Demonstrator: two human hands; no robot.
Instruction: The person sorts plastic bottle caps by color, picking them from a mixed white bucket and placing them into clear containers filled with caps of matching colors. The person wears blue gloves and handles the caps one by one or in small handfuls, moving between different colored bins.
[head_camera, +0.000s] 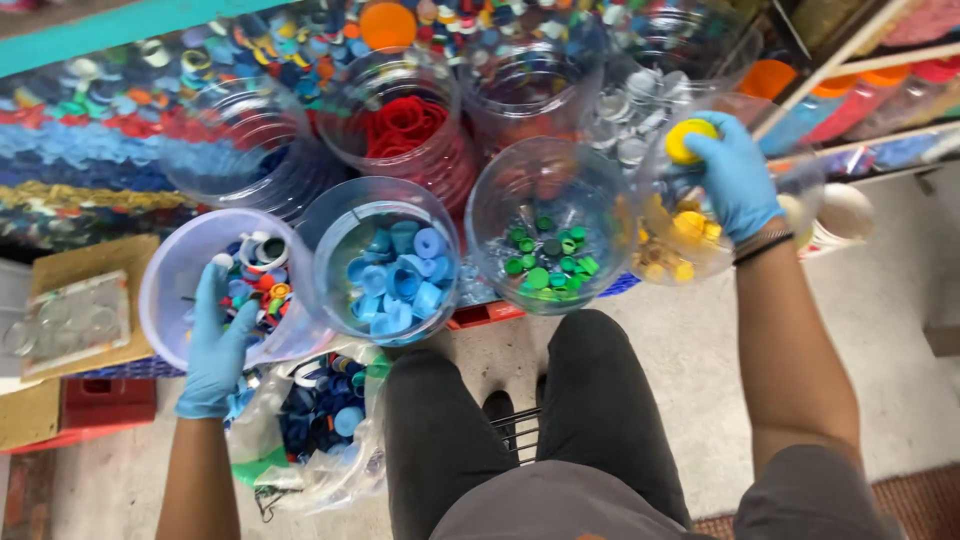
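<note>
My left hand, in a blue glove, reaches into a clear tub of mixed coloured bottle caps, fingers spread among them. My right hand, also gloved in blue, holds a yellow cap over a clear jar with yellow caps in its bottom. Between the two stand a jar of blue caps and a jar of green caps.
Behind stand a jar of red rings, an empty-looking clear jar and a jar of white caps. A plastic bag of dark blue caps lies by my left knee. Red crates sit on the concrete floor.
</note>
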